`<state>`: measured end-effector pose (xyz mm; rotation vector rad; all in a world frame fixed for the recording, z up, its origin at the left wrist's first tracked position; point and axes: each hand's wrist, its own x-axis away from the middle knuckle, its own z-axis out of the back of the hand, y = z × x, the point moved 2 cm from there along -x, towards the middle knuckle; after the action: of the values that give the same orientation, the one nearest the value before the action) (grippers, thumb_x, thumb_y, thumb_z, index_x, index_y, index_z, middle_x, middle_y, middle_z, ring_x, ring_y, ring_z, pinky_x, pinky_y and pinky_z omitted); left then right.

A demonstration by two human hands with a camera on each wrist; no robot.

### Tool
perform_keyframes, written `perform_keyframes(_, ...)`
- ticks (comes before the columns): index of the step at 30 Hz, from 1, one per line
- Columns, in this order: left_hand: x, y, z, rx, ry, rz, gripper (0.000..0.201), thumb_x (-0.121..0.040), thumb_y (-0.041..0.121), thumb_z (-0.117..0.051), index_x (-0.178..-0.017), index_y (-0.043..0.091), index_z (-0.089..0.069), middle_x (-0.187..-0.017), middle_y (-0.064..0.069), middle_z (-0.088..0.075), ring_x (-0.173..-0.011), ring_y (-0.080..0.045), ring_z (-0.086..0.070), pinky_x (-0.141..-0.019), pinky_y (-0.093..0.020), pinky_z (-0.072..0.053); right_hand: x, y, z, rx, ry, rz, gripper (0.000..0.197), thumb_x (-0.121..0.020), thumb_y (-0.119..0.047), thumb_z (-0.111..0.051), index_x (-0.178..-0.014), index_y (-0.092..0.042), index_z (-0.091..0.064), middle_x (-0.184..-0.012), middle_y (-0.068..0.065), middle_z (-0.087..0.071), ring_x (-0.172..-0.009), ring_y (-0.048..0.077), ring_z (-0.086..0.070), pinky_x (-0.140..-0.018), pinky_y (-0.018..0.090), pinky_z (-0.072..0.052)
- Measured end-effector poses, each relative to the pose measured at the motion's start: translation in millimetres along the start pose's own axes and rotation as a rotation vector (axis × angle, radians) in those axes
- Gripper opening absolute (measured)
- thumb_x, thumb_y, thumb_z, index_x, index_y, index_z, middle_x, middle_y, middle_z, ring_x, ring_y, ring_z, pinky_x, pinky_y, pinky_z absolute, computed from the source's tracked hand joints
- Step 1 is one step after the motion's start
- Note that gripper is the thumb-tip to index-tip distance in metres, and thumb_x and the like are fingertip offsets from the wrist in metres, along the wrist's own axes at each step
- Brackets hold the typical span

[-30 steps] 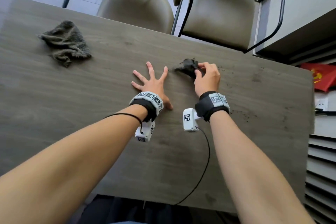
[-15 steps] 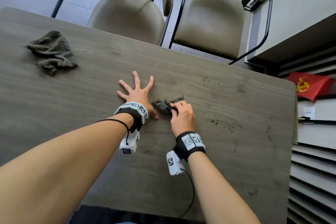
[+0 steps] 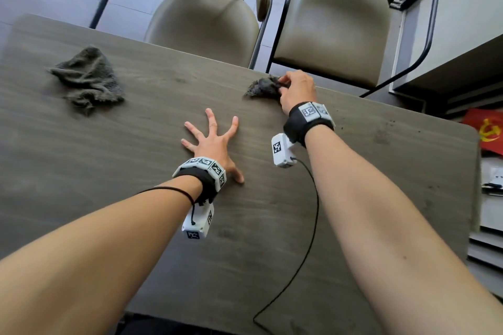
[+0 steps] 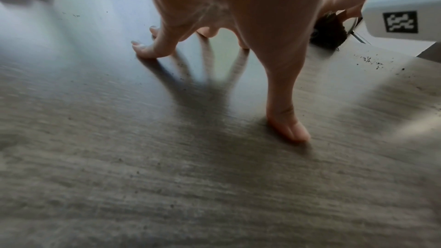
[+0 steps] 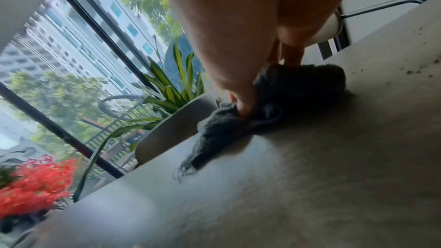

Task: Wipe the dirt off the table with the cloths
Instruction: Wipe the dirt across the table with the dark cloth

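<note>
My right hand [image 3: 295, 88] grips a small dark grey cloth [image 3: 263, 87] bunched against the grey wood-grain table [image 3: 109, 171] close to its far edge. The right wrist view shows my thumb and fingers pinching that cloth [image 5: 281, 99] down on the tabletop. My left hand [image 3: 211, 139] lies flat in the middle of the table with its fingers [image 4: 148, 48] spread, holding nothing. A second, larger grey cloth [image 3: 88, 80] lies crumpled at the far left. Dark dirt specks [image 3: 392, 124] are scattered on the right part of the table, also visible as dirt specks [image 4: 367, 59] in the left wrist view.
Two beige chairs [image 3: 204, 22] stand behind the far edge of the table. A red flag [image 3: 487, 134] and grey shelving sit to the right. A black cable [image 3: 313, 212] trails across the table from my right wrist. A potted plant [image 5: 171, 116] stands beyond the table edge.
My right hand has pushed the small cloth away from me, from beside my left thumb to near the table's far edge. My left hand has stayed flat on the table.
</note>
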<state>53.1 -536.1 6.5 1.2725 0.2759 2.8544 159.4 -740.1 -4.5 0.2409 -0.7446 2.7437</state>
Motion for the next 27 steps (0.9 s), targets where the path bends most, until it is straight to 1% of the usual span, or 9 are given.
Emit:
perform_keyframes(2,1.0,-0.1,0.7,0.006,0.001,-0.003,0.156,-0.037,0.057,-0.097,-0.15,0.059,0.011,-0.154,-0.006,0.046,-0.138,-0.063,0.026,-0.107,-0.082,-0.008,21.3,-0.4,4.9,-0.048,0.067,0.053,0.015,-0.087,-0.009,-0.063,-0.1,-0.015,-0.069,-0.108,0.006,-0.062,-0.104,0.026,-0.056,-0.088,0.031,-0.044)
perform_keyframes(5,1.7,0.3,1.1,0.007,0.005,-0.004,0.156,-0.037,0.057,-0.097,-0.15,0.059,0.01,-0.154,-0.005,0.046,-0.138,-0.063,0.026,-0.107,-0.082,-0.008,80.9,1.8,6.2,-0.104,0.176,0.132,0.017,-0.085,-0.008,-0.064,-0.099,-0.015,-0.069,-0.104,0.003,-0.061,-0.097,0.023,-0.054,-0.086,0.031,-0.043)
perform_keyframes(7,1.8,0.4,0.8,0.004,0.011,-0.003,0.156,-0.037,0.057,-0.097,-0.15,0.059,0.01,-0.154,-0.005,0.047,-0.138,-0.063,0.026,-0.108,-0.082,-0.01,127.1,9.7,-1.7,-0.116,0.155,0.151,0.018,-0.083,-0.007,-0.065,-0.098,-0.017,-0.068,-0.101,-0.001,-0.06,-0.093,0.019,-0.052,-0.082,0.026,-0.041)
perform_keyframes(9,1.3,0.5,0.3,-0.004,0.011,-0.001,0.157,-0.037,0.057,-0.097,-0.15,0.059,0.012,-0.153,-0.006,0.047,-0.138,-0.063,0.026,-0.108,-0.081,-0.01,166.9,24.5,-15.3,-0.116,0.1,0.145,0.02,-0.083,-0.006,-0.065,-0.098,-0.018,-0.068,-0.1,-0.004,-0.059,-0.093,0.017,-0.051,-0.083,0.026,-0.044)
perform_keyframes(12,-0.4,0.3,-0.7,-0.009,0.008,0.003,0.158,-0.037,0.057,-0.096,-0.149,0.059,0.015,-0.151,-0.006,0.05,-0.138,-0.064,0.026,-0.108,-0.081,-0.011,190.4,44.0,-32.3,-0.172,0.155,0.09,0.02,-0.082,-0.003,-0.068,-0.095,-0.018,-0.07,-0.096,-0.008,-0.059,-0.088,0.016,-0.049,-0.08,0.024,-0.043)
perform_keyframes(15,-2.5,-0.9,-0.4,-0.018,0.004,0.013,0.158,-0.038,0.058,-0.096,-0.148,0.059,0.018,-0.149,-0.006,0.052,-0.137,-0.064,0.027,-0.108,-0.082,-0.011,166.3,39.2,-35.2,-0.229,0.225,0.031,0.019,-0.079,0.0,-0.069,-0.089,-0.017,-0.07,-0.089,-0.007,-0.059,-0.083,0.016,-0.047,-0.075,0.018,-0.036)
perform_keyframes(21,-4.2,0.5,-1.7,-0.02,-0.005,0.019,0.159,-0.037,0.059,-0.095,-0.147,0.06,0.019,-0.148,-0.006,0.054,-0.138,-0.064,0.025,-0.107,-0.081,-0.012,85.7,32.0,-22.1,-0.194,0.216,0.043,0.014,-0.081,-0.005,-0.067,-0.088,-0.016,-0.071,-0.089,-0.001,-0.059,-0.085,0.021,-0.05,-0.073,0.02,-0.032)
perform_keyframes(25,-3.9,0.4,-0.7,-0.02,-0.004,0.016,0.159,-0.036,0.058,-0.096,-0.147,0.06,0.018,-0.148,-0.006,0.053,-0.138,-0.064,0.025,-0.107,-0.082,-0.012,2.4,21.0,-7.1,-0.164,0.226,0.016,0.012,-0.084,-0.008,-0.064,-0.089,-0.015,-0.072,-0.096,0.004,-0.061,-0.093,0.026,-0.056,-0.077,0.025,-0.038)
perform_keyframes(27,-3.1,0.6,-0.5,-0.007,-0.004,0.019,0.159,-0.035,0.058,-0.096,-0.147,0.061,0.016,-0.15,-0.005,0.051,-0.138,-0.064,0.025,-0.107,-0.082,-0.012,-37.4,15.6,-0.5,-0.155,0.177,-0.018,0.014,-0.084,-0.008,-0.064,-0.091,-0.015,-0.074,-0.099,0.005,-0.063,-0.097,0.028,-0.059,-0.08,0.027,-0.043)
